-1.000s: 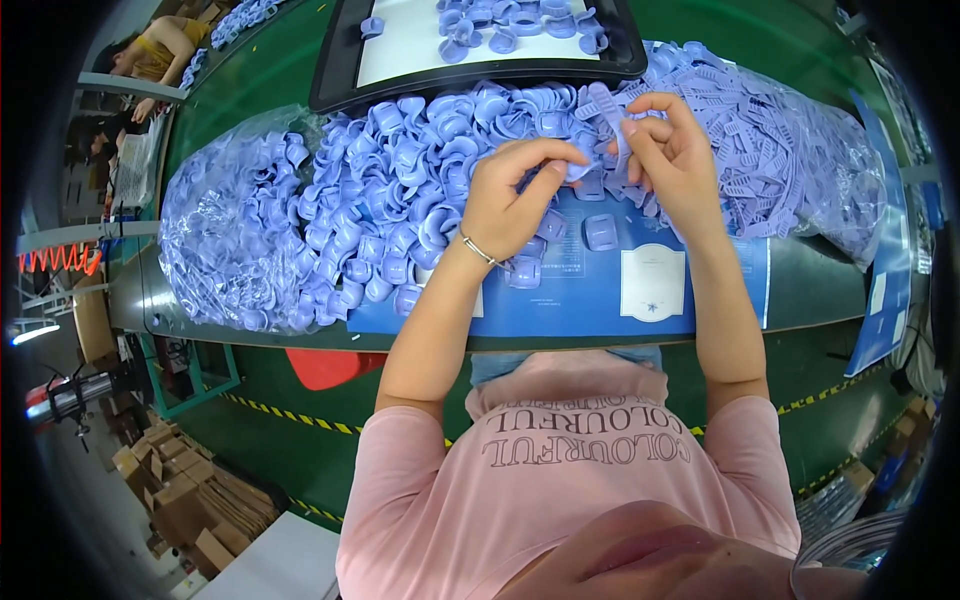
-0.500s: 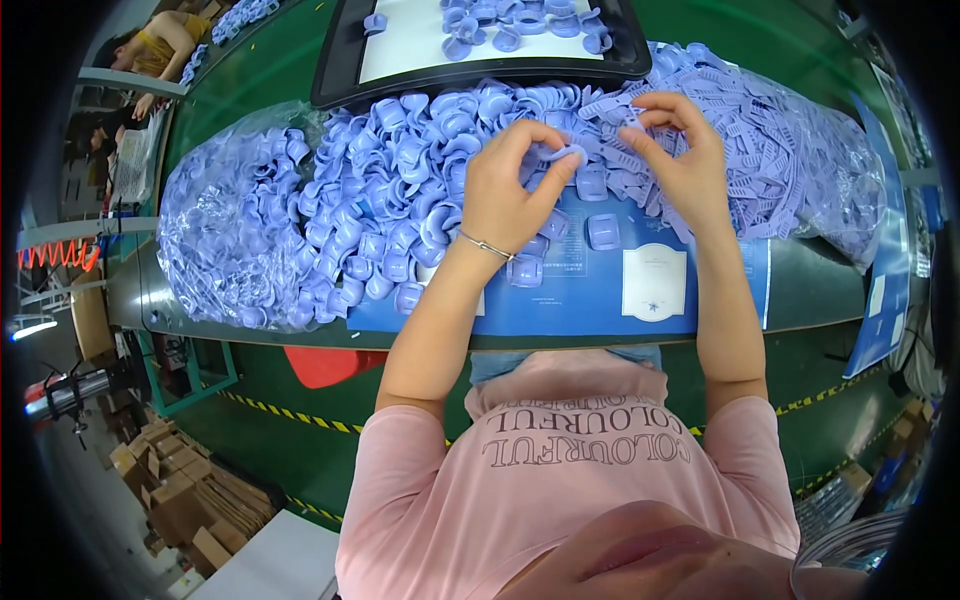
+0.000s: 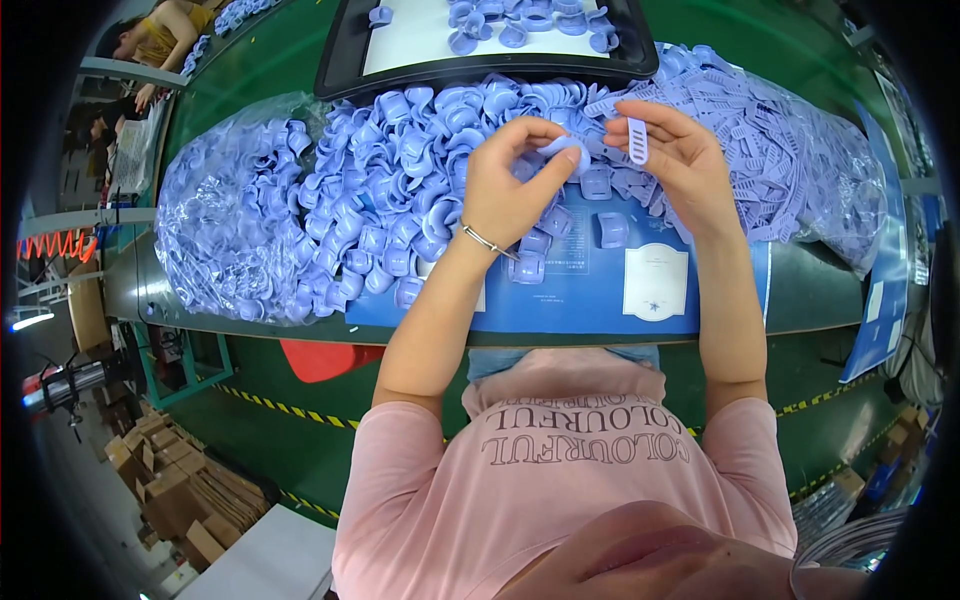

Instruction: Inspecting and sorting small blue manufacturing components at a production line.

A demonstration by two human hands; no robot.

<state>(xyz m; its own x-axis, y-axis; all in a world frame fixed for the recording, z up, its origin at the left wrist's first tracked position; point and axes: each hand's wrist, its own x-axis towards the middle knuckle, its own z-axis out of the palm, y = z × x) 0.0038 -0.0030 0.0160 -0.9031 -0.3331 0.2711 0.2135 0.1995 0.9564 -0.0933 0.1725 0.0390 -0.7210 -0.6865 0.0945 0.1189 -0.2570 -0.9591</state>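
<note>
Before me, the left hand [image 3: 515,180] pinches a curved lavender piece [image 3: 582,157], the right hand [image 3: 692,165] a slotted strip [image 3: 638,141]; a slack pinch could drop either.

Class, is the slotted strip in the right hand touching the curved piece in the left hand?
Apart. The head view shows a gap between the slotted strip in the right hand and the curved piece in the left hand.

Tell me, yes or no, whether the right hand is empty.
No, the right hand holds a slotted lavender strap in its fingers.
</note>
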